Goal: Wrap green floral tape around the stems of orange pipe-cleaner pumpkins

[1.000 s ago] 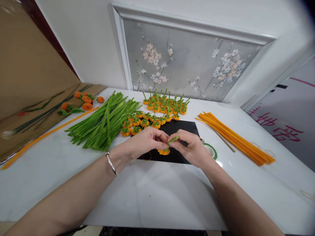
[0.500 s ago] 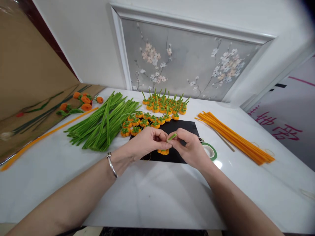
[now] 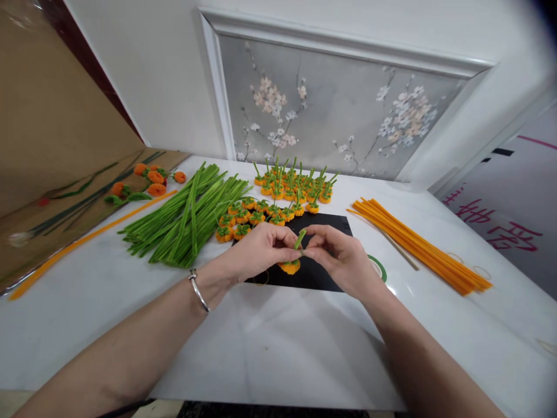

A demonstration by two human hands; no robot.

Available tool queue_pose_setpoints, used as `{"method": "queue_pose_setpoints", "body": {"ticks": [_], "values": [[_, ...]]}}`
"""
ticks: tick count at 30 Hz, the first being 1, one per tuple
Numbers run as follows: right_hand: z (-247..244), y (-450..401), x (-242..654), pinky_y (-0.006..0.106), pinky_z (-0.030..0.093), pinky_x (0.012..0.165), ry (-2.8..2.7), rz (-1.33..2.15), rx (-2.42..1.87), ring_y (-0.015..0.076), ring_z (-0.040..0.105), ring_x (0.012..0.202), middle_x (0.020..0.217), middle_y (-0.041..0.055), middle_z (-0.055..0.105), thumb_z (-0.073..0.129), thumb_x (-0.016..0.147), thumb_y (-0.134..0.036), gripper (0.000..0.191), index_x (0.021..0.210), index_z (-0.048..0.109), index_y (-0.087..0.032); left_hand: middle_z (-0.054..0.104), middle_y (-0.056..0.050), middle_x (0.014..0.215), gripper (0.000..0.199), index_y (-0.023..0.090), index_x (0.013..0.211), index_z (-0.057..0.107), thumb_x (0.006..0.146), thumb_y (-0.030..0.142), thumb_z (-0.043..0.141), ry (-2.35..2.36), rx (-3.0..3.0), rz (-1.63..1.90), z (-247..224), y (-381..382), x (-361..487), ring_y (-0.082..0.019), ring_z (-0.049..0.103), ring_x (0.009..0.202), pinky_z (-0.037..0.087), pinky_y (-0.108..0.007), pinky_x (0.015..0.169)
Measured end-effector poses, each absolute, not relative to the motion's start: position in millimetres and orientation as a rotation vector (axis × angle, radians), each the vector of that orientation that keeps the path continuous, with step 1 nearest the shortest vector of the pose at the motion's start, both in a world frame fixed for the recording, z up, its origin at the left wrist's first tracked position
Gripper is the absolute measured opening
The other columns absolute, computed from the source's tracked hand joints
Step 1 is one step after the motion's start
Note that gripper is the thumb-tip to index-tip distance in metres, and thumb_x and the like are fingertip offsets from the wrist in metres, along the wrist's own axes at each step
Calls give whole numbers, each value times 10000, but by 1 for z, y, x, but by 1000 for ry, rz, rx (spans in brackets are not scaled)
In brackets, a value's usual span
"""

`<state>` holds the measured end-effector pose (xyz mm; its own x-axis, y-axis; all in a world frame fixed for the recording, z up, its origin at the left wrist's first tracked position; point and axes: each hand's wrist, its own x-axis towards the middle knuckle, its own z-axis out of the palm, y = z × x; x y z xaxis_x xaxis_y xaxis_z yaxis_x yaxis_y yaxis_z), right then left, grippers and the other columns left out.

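Observation:
An orange pipe-cleaner flower hangs under the fingers of my left hand, its short green stem pointing up. My left thumb and forefinger are closed on it near the stem's base. Touching the left fingertips, my right hand pinches thumb to forefinger at the stem. A small greenish strip shows between the fingertips, too small to name. Both hands are over a black mat. A green-edged roll of tape is partly hidden behind my right hand.
Behind the hands stand several orange flowers with green stems. Green pipe cleaners lie in a heap to the left, orange pipe cleaners to the right. Finished-looking orange blooms rest at far left. A wall panel rises behind the table.
The green stem has swung from slanting right to nearly upright, and more of the orange flower shows. My right hand has shifted slightly right and covers more of the tape roll.

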<state>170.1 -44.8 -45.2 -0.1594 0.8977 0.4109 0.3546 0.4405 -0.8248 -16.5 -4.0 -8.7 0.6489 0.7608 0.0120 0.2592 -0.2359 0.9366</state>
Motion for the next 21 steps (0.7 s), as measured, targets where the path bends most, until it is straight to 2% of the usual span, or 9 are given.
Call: {"method": "queue_pose_setpoints", "body": {"ticks": [6, 15, 18, 21], "values": [[-42, -47, 170, 255, 439, 624, -1782, 639, -1119, 127, 539, 643, 724, -12, 609, 595, 842, -246, 205, 1044, 622, -220, 498, 16, 659, 137, 127, 666, 600, 765, 218, 622, 789, 1861, 562, -9, -2, -16, -91, 423, 608, 348, -227, 580], [-38, -48, 169, 237, 403, 539, -1839, 551, -1122, 117, 496, 587, 684, -14, 572, 557, 855, -213, 161, 1005, 616, -207, 441, 39, 633, 208, 151, 638, 506, 764, 261, 629, 733, 1822, 546, -6, -4, -16, -87, 380, 585, 325, -223, 556], [-40, -46, 173, 244, 438, 591, -1859, 650, -1079, 125, 525, 640, 734, -3, 580, 539, 884, -248, 231, 1105, 592, -213, 415, 41, 632, 229, 155, 625, 481, 777, 265, 612, 736, 1847, 530, -6, -4, -17, -89, 372, 587, 324, -225, 559], [-41, -44, 178, 264, 486, 716, -1889, 765, -979, 151, 580, 846, 951, 45, 606, 505, 917, -288, 364, 1277, 504, -237, 409, 42, 616, 229, 155, 623, 478, 787, 260, 597, 778, 1882, 518, -10, -2, -18, -89, 359, 578, 312, -225, 548]]}}
